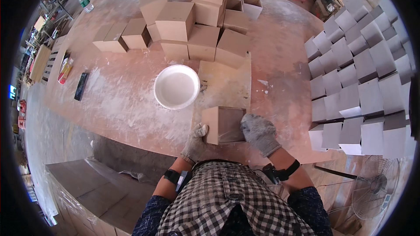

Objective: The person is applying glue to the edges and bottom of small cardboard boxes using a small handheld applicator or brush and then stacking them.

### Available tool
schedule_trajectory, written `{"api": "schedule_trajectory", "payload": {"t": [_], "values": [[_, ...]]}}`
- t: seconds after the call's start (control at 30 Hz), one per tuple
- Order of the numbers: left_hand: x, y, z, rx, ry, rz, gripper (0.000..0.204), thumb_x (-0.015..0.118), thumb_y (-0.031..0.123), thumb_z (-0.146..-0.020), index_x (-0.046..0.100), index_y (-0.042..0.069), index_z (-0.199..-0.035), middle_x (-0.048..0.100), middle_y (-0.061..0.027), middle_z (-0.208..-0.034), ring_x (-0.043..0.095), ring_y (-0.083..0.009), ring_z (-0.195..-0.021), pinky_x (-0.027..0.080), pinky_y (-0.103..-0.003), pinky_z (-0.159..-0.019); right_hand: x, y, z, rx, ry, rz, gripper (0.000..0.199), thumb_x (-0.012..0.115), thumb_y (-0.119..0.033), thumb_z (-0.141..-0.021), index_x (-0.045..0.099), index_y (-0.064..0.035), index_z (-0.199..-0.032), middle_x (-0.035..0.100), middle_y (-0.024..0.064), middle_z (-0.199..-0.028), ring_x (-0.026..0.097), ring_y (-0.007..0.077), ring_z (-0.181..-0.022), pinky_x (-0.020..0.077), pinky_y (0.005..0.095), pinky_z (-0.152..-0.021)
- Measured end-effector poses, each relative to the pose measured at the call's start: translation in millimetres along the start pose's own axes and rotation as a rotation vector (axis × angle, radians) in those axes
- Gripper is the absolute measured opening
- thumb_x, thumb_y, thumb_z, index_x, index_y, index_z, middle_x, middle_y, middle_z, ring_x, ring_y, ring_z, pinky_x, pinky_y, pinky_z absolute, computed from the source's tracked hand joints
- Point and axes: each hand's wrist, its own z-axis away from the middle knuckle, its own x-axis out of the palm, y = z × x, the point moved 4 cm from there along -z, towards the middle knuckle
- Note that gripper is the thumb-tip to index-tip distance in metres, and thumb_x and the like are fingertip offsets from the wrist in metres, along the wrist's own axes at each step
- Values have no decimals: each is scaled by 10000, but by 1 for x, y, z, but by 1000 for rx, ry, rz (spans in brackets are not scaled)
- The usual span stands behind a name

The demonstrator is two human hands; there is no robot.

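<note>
A brown box [211, 125] lies near the table's front edge, its dark hollow side [232, 124] showing on the right. My left hand [195, 143], in a grey knitted glove, grips the box's left side. At its right rim is my gloved right hand [260, 134], with the fingers curled in; whatever they may hold is hidden. Just beyond the box stands a round white basin [158, 98] with whitish contents, beside a yellowish board [225, 81] on the table.
Brown boxes [175, 19] are stacked at the back. Many pale boxes [350, 76] stand in rows on the right. A black phone-like object [81, 86] and a bottle [84, 1] lie to the left. A fan [376, 188] is at lower right, wrapped cartons [87, 188] at lower left.
</note>
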Motion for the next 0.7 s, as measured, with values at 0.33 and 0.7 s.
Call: {"api": "schedule_trajectory", "payload": {"t": [0.33,0.7], "values": [[-3,-4,6,8,83,-99,336,613,237,-899,521,46,-1159,591,-44,-1082,602,-176,-1013,523,-354,-898,-10,-42,22,-244,305,-505,158,589,-219,-845,571,-99,-947,607,142,-901,613,340,-797,500,445,-694],[-7,-10,7,59,134,-28,375,626,230,-888,520,44,-1196,603,-60,-1104,610,-197,-997,513,-377,-894,8,-24,12,-195,418,-408,211,586,-260,-836,567,-90,-960,606,163,-901,626,333,-745,510,462,-631]]}}
